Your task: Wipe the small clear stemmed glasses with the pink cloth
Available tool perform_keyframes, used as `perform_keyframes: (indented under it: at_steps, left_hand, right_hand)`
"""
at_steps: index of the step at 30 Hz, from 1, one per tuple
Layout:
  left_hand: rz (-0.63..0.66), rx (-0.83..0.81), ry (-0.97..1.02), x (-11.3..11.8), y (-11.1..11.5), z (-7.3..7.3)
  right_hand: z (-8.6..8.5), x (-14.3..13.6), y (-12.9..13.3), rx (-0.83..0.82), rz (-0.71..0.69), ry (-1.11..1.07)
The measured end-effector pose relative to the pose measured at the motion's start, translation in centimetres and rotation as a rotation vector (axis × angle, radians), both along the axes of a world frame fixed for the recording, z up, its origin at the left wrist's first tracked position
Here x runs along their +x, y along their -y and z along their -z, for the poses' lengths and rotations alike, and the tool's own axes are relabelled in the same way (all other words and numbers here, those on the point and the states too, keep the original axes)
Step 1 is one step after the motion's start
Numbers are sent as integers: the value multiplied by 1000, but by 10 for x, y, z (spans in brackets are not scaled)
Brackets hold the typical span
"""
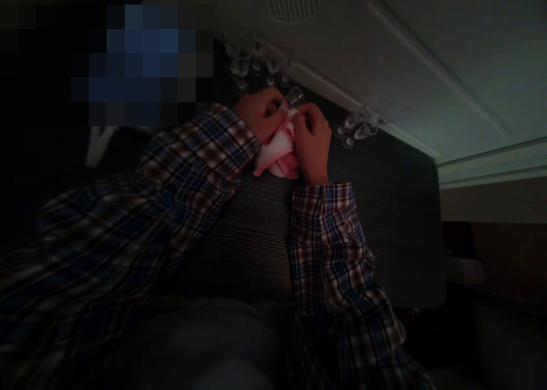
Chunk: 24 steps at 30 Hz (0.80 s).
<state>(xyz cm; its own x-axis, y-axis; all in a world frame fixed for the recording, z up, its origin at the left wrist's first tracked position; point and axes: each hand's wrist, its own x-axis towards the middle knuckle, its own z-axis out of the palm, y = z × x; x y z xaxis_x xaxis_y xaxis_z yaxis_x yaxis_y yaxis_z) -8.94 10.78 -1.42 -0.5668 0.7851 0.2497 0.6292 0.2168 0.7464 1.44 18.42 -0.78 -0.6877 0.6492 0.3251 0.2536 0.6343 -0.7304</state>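
Note:
A pink and white cloth [277,151] hangs between my two hands, above the dark table [256,236]. My left hand [260,114] is closed on the cloth from the left, its fingers bent near the top edge. From the right, my right hand [314,139] pinches the cloth with curled fingers. A clear glass [296,96] shows just beyond the fingertips, its lower part hidden by the cloth and hands. The dim light hides the exact finger contacts.
Several stemmed glasses [256,60] stand at the back left of the table. More glasses [361,123] are grouped at the back right, by the pale wall [410,77]. The table's rounded right edge lies beyond my right sleeve.

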Motion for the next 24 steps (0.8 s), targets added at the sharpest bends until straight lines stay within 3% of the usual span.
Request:
perform_keyframes:
  at_steps: [5,24]
  left_hand:
    - [10,-26,40,1,0,-3]
    - [71,-32,102,-2,4,-3]
  right_hand:
    - [-2,2,2,-78,-20,-38]
    - [-6,1,9,-85,102,-60]
